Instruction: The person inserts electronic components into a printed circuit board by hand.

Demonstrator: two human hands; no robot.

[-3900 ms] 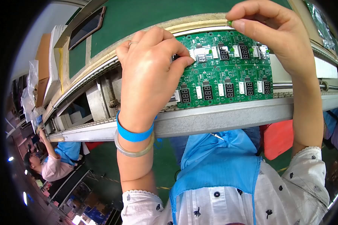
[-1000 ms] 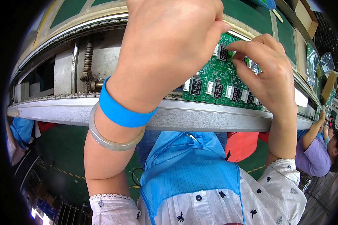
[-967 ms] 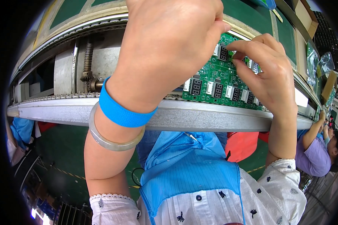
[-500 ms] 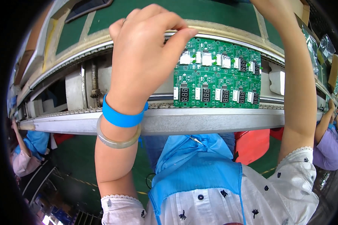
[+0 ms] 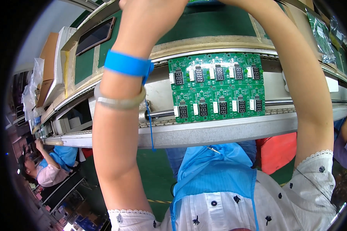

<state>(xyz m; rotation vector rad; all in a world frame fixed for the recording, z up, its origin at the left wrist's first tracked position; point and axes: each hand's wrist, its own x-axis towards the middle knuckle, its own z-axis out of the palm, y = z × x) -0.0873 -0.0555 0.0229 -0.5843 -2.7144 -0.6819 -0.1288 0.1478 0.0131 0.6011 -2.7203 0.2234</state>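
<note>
My left hand (image 5: 154,15) reaches past the conveyor to the upper edge of the head view, where its fingers are cut off. A blue wristband and a pale bangle circle that arm. At the top right, my right hand (image 5: 247,3) is also mostly out of the picture. Between the two hands shows a sliver of a blue-edged thing (image 5: 205,2) with green in it; its kind is unclear. Below them a green circuit board panel (image 5: 218,87) lies across the conveyor rails, apart from both hands. It carries two rows of digit displays and white connectors.
The conveyor's metal front rail (image 5: 219,131) runs between me and the panel. A dark phone (image 5: 96,35) lies on the green surface at far left, near a cardboard box (image 5: 49,71). Clear plastic bags (image 5: 320,36) are at far right. Co-workers (image 5: 50,165) sit at both sides.
My left hand has left the panel's upper left corner and moved up, away from me. My right hand has moved inward toward it. The view has shifted, and white glare on the displays has lessened.
</note>
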